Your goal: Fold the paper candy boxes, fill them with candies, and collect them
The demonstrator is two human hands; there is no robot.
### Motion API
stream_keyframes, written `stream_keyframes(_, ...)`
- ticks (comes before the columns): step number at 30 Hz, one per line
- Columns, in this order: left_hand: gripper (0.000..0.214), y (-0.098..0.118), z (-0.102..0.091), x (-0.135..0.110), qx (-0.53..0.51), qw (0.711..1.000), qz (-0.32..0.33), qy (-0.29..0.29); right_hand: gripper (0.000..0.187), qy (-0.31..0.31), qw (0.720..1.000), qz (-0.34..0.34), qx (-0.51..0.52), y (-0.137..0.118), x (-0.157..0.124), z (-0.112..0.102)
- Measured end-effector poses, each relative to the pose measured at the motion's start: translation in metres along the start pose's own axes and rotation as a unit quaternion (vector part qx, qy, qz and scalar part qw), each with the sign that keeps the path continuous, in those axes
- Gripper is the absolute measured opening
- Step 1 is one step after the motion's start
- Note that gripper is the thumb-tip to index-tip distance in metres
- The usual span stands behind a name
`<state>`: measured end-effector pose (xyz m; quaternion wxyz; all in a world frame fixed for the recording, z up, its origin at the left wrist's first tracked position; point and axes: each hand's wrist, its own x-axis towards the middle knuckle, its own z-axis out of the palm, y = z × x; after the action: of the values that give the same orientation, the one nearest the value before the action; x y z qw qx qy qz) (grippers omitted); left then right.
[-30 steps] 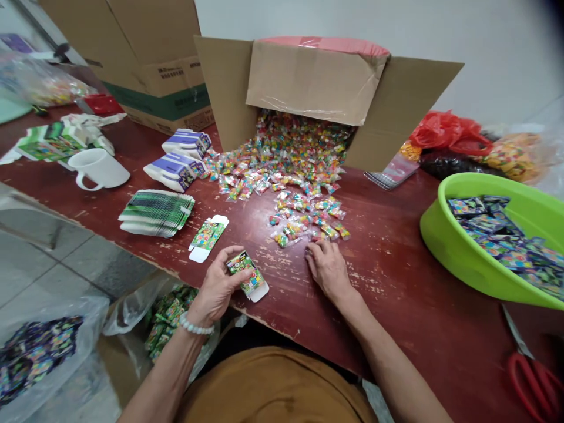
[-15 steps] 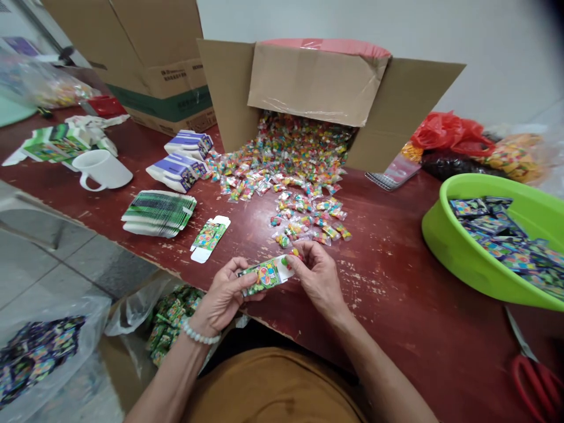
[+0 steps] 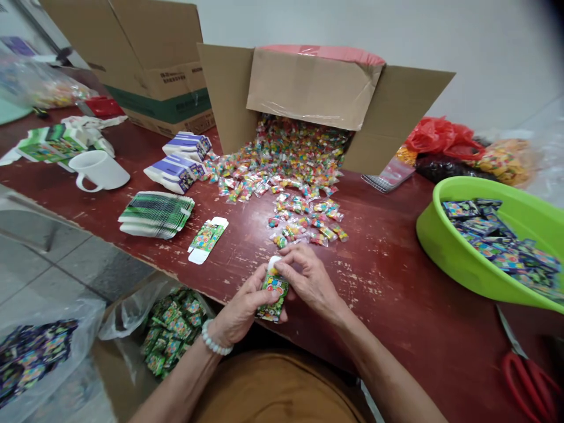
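Observation:
My left hand [image 3: 240, 311] grips a small green printed carton [image 3: 273, 294] from below, holding it almost upright over the near edge of the red table [image 3: 396, 276]. My right hand [image 3: 308, 279] pinches the carton's white top flap with its fingertips. Just beyond my hands lies a spill of small colourful candy packets [image 3: 304, 220], pouring from a tipped cardboard box [image 3: 312, 88]. Another opened-out green carton [image 3: 208, 238] lies flat on the table to the left.
A stack of flat green cartons [image 3: 156, 212], purple packs [image 3: 176, 170] and a white mug [image 3: 99, 170] sit at left. A green basin [image 3: 480, 264] of filled cartons stands at right, red scissors [image 3: 529, 376] near it. Bags of cartons [image 3: 174, 329] hang below the table edge.
My right hand left the candy pile and came to the carton. The carton turned from lying sideways to nearly upright, and my right fingers now press on its top flap.

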<state>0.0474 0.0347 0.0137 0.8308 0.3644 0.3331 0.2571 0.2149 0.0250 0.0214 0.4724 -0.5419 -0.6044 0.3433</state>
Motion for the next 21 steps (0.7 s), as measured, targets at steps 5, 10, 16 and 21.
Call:
stream_keyframes(5, 0.038, 0.009, 0.004, -0.001, -0.040, 0.995, 0.024, 0.088, 0.022, -0.010, 0.991, 0.051, 0.125, 0.000, -0.005, -0.001)
stream_keyframes(10, 0.034, 0.006, 0.006, 0.001, -0.066, 0.990, 0.004, 0.125, 0.042, -0.078, 0.947, 0.157, 0.269, 0.002, -0.007, 0.006)
stream_keyframes(16, 0.025, -0.002, 0.007, 0.001, -0.040, 0.991, 0.071, 0.107, 0.016, -0.024, 0.991, 0.027, 0.128, 0.000, -0.007, 0.012)
stream_keyframes(21, 0.039, 0.009, 0.006, -0.002, -0.136, 0.988, -0.032, 0.065, 0.015, -0.016, 0.984, -0.172, -0.032, 0.001, -0.008, 0.008)
